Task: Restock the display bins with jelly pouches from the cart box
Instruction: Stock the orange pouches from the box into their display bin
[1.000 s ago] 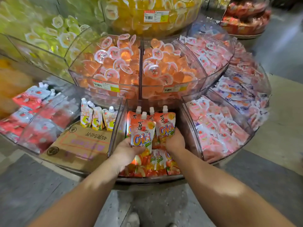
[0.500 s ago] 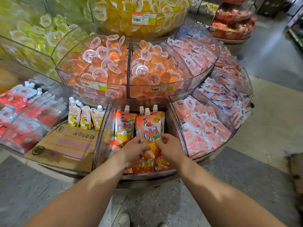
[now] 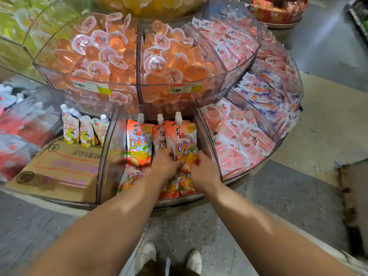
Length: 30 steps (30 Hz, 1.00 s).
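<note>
Both hands reach into the clear wedge-shaped display bin (image 3: 209,140) at the middle of the lower tier. My left hand (image 3: 165,163) and my right hand (image 3: 204,172) together grip the bottom of an upright orange jelly pouch (image 3: 184,140) with a white cap. Two more orange pouches (image 3: 139,142) stand beside it on the left, and several lie flat in the bin's front part (image 3: 131,177). The cart box is out of view.
The bin to the left holds a cardboard sheet (image 3: 59,168) and three pale pouches (image 3: 85,129). The bin to the right is full of pink sachets (image 3: 239,136). Upper-tier bins hold orange jelly cups (image 3: 111,52). Grey floor lies below; my shoes (image 3: 171,257) show.
Both hands moved closer together onto one pouch and shifted it to the right side of the bin. The view tilted down and nearer to the display.
</note>
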Tool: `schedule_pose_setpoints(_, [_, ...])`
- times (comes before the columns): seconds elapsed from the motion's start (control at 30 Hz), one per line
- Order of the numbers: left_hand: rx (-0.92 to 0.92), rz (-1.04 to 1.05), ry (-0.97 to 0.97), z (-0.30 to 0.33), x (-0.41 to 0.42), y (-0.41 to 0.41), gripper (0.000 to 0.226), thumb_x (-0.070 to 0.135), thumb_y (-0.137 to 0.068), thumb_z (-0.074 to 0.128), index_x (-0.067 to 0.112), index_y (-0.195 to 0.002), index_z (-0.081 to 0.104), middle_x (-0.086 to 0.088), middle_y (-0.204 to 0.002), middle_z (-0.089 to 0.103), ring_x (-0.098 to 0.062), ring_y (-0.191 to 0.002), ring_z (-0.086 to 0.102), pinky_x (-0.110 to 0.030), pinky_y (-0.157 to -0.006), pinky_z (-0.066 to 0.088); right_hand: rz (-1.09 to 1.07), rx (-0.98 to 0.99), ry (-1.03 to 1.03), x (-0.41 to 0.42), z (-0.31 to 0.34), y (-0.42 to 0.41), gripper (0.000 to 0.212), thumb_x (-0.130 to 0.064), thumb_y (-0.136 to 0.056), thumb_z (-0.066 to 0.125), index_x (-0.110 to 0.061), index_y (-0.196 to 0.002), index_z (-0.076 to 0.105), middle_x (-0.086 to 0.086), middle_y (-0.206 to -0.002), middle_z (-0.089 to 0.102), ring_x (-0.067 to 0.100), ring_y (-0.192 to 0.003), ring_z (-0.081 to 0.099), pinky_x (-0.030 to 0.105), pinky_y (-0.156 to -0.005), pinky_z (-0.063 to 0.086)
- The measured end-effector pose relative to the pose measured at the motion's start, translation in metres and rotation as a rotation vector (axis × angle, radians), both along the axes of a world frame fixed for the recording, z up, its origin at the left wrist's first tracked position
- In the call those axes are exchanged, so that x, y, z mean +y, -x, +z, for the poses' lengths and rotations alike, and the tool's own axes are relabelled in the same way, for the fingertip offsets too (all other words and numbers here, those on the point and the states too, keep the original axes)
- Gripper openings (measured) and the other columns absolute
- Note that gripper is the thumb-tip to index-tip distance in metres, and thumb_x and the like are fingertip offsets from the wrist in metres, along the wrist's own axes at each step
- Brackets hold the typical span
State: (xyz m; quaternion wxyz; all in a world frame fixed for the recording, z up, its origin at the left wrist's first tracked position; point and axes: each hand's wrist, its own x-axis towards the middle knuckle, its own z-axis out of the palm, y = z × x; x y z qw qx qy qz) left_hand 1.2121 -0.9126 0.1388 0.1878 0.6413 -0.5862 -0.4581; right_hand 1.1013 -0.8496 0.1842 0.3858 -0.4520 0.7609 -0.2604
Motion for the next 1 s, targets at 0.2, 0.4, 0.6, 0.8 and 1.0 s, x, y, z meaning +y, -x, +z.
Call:
schedule_pose_setpoints(0.2, [-0.001,0.027,-0.091,-0.006,-0.003,-0.005,0.032,0.028,-0.072,0.083,0.016,-0.095,0.065,-0.001,-0.09,0.069,-0.019,-0.085,0.066,-0.038,-0.081,0.056,0.014,-0.167,-0.079,-0.005,-0.003,0.003,0.052,-0.025,-0.077,0.051,-0.017,-0.129,0.055,0.007,-0.127,0.063,0.029,-0.121,0.056,0.047,-0.105,0.044])
schedule_pose_setpoints(0.4, [-0.012,-0.003,0.059,-0.002,-0.002,-0.012,0.019,0.019,-0.076,0.08,0.013,-0.082,0.062,0.004,-0.074,0.06,-0.011,-0.07,0.057,-0.021,-0.061,0.046,-0.038,-0.271,-0.156,-0.012,-0.008,0.007,0.057,-0.021,-0.082,0.069,-0.012,-0.135,0.048,0.01,-0.133,0.057,0.028,-0.123,0.054,0.048,-0.103,0.046])
schedule_pose_setpoints(0.6, [-0.146,-0.123,0.126,-0.002,-0.012,-0.009,0.03,0.032,-0.08,0.076,0.015,-0.101,0.062,0.0,-0.092,0.064,-0.021,-0.091,0.061,-0.028,-0.071,0.042,0.014,-0.132,-0.246,-0.021,-0.026,0.008,0.061,-0.03,-0.076,0.067,-0.015,-0.132,0.05,0.007,-0.124,0.062,0.028,-0.114,0.06,0.045,-0.098,0.05])
schedule_pose_setpoints(0.8, [-0.171,-0.307,0.112,0.004,-0.005,-0.019,0.047,0.034,-0.079,0.076,0.016,-0.119,0.058,-0.002,-0.112,0.065,-0.023,-0.102,0.061,-0.03,-0.081,0.048,0.111,0.087,-0.183,-0.008,-0.001,0.001,0.055,-0.022,-0.083,0.071,-0.011,-0.131,0.048,0.007,-0.124,0.062,0.025,-0.116,0.057,0.033,-0.099,0.046])
schedule_pose_setpoints(1.0, [-0.401,-0.251,0.346,0.033,0.015,-0.04,0.053,0.038,-0.079,0.072,0.021,-0.126,0.056,-0.004,-0.11,0.068,-0.026,-0.1,0.063,-0.038,-0.082,0.053,0.323,0.309,0.007,0.022,0.022,-0.001,0.053,-0.029,-0.087,0.061,-0.02,-0.136,0.043,0.006,-0.12,0.061,0.029,-0.109,0.059,0.035,-0.089,0.049])
